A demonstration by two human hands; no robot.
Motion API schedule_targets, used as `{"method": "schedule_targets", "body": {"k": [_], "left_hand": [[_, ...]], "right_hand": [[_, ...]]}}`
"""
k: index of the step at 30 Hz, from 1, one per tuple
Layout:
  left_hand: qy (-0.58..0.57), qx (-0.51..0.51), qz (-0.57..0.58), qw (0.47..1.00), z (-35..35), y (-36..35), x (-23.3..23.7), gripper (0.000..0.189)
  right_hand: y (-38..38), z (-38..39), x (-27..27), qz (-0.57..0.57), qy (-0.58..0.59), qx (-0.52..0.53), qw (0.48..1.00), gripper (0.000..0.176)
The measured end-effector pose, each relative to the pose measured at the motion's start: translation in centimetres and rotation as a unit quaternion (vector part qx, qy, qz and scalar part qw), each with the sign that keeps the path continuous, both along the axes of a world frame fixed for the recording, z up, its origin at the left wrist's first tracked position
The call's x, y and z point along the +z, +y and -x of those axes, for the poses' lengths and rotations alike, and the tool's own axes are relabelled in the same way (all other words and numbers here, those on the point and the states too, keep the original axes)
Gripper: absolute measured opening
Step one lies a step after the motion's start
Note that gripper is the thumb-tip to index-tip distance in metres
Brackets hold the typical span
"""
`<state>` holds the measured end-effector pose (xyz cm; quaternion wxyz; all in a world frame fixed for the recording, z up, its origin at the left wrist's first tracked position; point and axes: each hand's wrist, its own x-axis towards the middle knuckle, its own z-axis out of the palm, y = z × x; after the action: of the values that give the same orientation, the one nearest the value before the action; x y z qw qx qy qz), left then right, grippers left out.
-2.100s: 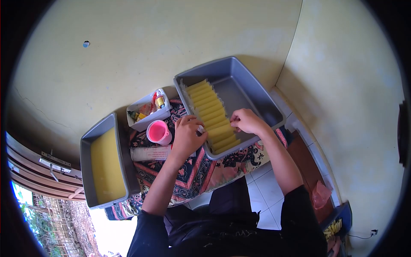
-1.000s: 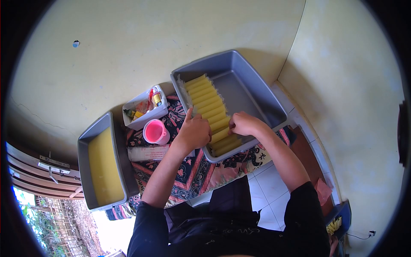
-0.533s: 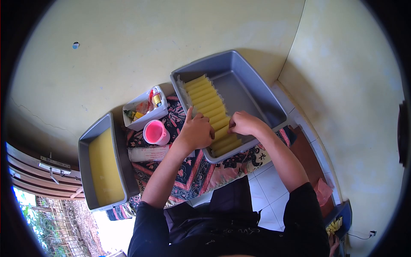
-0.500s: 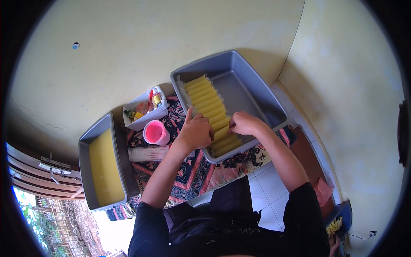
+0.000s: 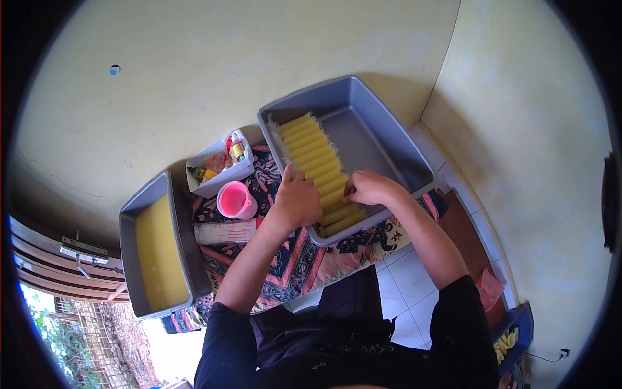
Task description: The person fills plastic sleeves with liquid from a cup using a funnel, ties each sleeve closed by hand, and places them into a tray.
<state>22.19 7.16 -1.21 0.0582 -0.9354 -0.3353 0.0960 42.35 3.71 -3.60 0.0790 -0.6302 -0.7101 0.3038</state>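
Yellow liquid-filled plastic tubes point(image 5: 314, 150) lie side by side in a row along the left side of a large grey tub point(image 5: 389, 129). My left hand point(image 5: 298, 200) is over the left ends of the nearer tubes, index finger stretched along the tub's rim and the other fingers curled in at a tube. At the right end of that tube, my right hand point(image 5: 370, 188) is closed in a pinch. The fingertips of both hands are partly hidden. Several more tubes point(image 5: 340, 220) lie nearer me, at the tub's front end.
A second grey tub point(image 5: 179, 243) with yellow liquid stands at left. Between the tubs are a pink cup point(image 5: 236, 200), a white box point(image 5: 223, 178) of small bottles and packets, and a white packet point(image 5: 225, 232) on patterned cloth point(image 5: 285, 259). A blue container point(image 5: 521, 334) holds yellow pieces at lower right.
Both hands have shifted very slightly among the nearer tubes. The white packet beside my left forearm has moved a little and shows more of its red end. The tubs stay put.
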Motion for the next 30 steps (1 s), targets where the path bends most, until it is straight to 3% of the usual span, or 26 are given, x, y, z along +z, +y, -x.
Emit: {"method": "schedule_targets", "body": {"k": [7,12,15,24,30], "left_hand": [[0.005,0.005,0.02,1.0,-0.1,-0.1,0.3,0.031],[0.002,0.004,0.017,1.0,-0.2,-0.2,0.5,0.031],[-0.002,0.003,0.014,1.0,-0.1,-0.2,0.3,0.03],[-0.084,0.028,-0.001,0.996,0.6,-0.2,-0.3,0.025],[-0.126,0.049,0.015,0.991,1.1,-0.5,0.2,0.02]], "right_hand": [[0.0,0.2,0.4,0.016,-0.03,-0.043,0.999,0.026],[0.5,-0.3,-1.8,-0.074,-0.05,-0.049,0.995,0.024],[0.8,-0.2,-1.5,-0.04,-0.045,-0.029,0.998,0.025],[0.8,-0.2,-1.6,-0.03,0.017,-0.008,0.999,0.031],[0.7,0.8,-0.7,-0.051,-0.028,-0.043,0.997,0.035]]}}
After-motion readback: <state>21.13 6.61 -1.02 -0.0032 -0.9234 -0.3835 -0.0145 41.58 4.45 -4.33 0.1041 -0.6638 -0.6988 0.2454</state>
